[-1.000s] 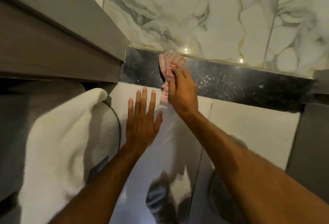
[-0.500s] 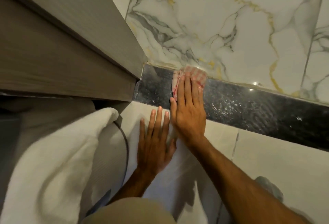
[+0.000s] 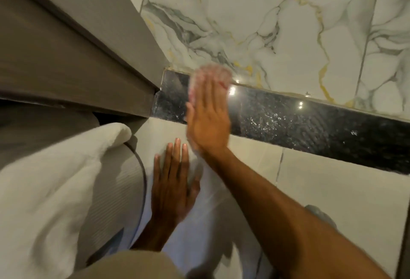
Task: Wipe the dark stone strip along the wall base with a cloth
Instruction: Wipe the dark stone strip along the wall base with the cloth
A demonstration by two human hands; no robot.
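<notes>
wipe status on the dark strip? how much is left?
Early. In hand: the right hand presses the pink cloth flat on the dark stone strip near its left end, by the grey panel. The left hand rests flat on the tile below. Left: white specks cover the strip to the right. Nothing looks clearly finished.

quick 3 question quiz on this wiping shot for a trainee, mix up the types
1. True or false: the right hand presses the cloth flat on the dark strip.
2. Where is the left hand? A) on the pale tile below the strip B) on the marble wall C) gripping the white towel
3. Fill in: the cloth sits near the strip's ____ end, by the grey panel.

Key: 1 true; 2 A; 3 left
</notes>
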